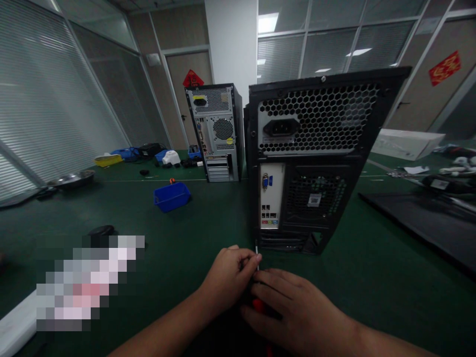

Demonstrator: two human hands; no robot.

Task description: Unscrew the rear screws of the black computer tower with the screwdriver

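Note:
A black computer case stands upright with its back toward me, showing a honeycomb vent, a power socket and a panel of ports. Low at its left rear edge, the thin metal shaft of a screwdriver meets the case. My left hand pinches that shaft between thumb and fingertips. Behind it, my right hand is wrapped around the screwdriver's red and black handle, which is mostly hidden by the fingers. Whether the tip sits on a screw cannot be made out.
Another computer tower stands farther back. A blue bin lies left of centre, and a metal bowl is at the far left. On the right are a black flat panel and a white box. The near left is pixelated.

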